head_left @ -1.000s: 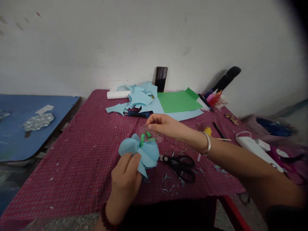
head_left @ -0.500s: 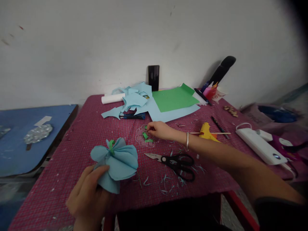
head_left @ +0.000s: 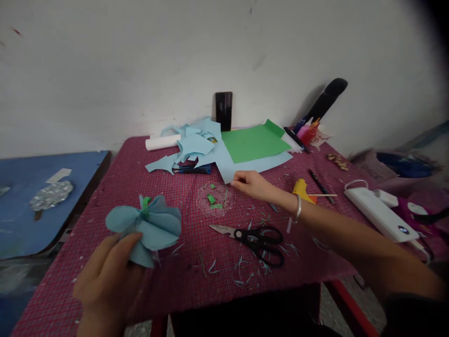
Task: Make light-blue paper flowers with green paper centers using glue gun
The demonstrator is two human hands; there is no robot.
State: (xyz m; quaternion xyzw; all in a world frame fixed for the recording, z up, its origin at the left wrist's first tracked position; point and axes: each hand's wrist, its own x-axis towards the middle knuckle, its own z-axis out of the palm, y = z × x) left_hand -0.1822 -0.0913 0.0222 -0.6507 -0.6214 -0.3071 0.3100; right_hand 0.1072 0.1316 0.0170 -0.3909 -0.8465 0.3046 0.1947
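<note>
My left hand [head_left: 105, 276] grips a light blue paper flower [head_left: 150, 227] from below, low at the left of the red checked table [head_left: 140, 178]. A small green strip [head_left: 145, 202] sticks up from the flower's middle. My right hand [head_left: 250, 182] reaches across the table, fingers curled together at the corner of a light blue sheet [head_left: 231, 166]. What it pinches, if anything, is too small to see. Just left of it, green paper bits [head_left: 211, 199] lie on a clear round patch. Black scissors [head_left: 259, 238] lie in front of my right forearm.
At the back lie a green sheet [head_left: 254, 142], blue paper offcuts [head_left: 192, 142], a white roll [head_left: 162, 142] and a black phone [head_left: 223, 110] against the wall. A yellow glue gun [head_left: 303, 189], a pen [head_left: 317, 180] and a white power bank [head_left: 379, 213] sit right. A blue table [head_left: 35, 187] stands left.
My left hand has carried the flower left and toward me. My right hand left the green bits and moved right to the blue sheet's corner.
</note>
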